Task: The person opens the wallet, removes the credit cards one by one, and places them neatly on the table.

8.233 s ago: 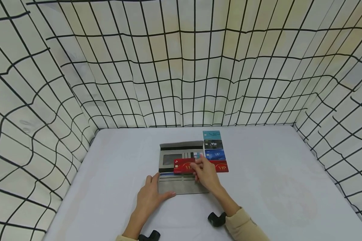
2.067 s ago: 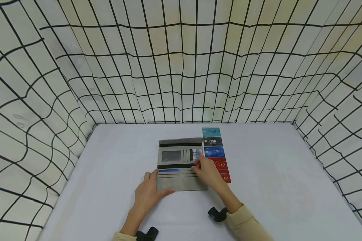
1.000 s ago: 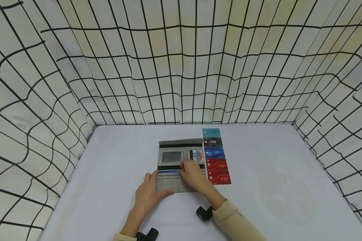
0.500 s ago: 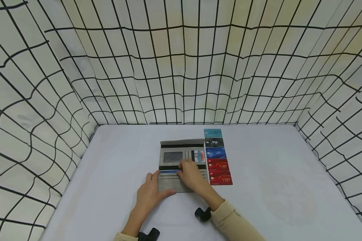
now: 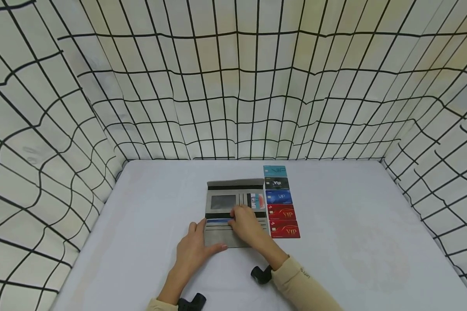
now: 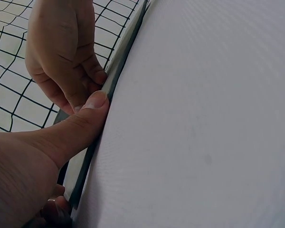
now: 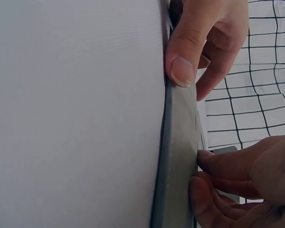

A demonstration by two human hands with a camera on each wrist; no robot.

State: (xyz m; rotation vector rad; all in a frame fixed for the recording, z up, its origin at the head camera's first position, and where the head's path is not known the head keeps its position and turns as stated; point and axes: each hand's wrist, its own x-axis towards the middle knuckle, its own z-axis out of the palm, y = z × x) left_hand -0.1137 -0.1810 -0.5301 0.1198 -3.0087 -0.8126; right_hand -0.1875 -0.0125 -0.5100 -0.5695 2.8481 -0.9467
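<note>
Wallet (image 5: pixel 219 238), grey, one: lying unfolded on the white table (image 5: pixel 354 216).

Tucked blue card (image 5: pixel 218 221), one: sitting in a slot just on your side of the wallet's fold, at left, only a thin strip showing.

Left hand (image 5: pixel 192 248): spreading at the wallet's near left corner, fingers touching the left edge, thumb pressing the near edge; you are steadying it.

Right hand (image 5: pixel 250 226): curling over the wallet's middle, apparently pinching the tucked blue card's right end; the knuckles are hiding the contact.

Patterned card (image 5: pixel 257 201), one: showing in the wallet's far right pocket.

Loose cards, five, forming a column just right of the wallet: teal card (image 5: pixel 275 171), black card (image 5: pixel 277 183), loose blue card (image 5: pixel 279 197), upper red card (image 5: pixel 281 212), lower red card (image 5: pixel 285 229).

Handling note: you are probably sliding the tucked blue card; which way, the views are not telling. Best be guiding it flat and level with the slot, since a one-ended pinch is likely to be tilting it and catching a corner. Be bearing down with your left thumb so the wallet is not shifting.
</note>
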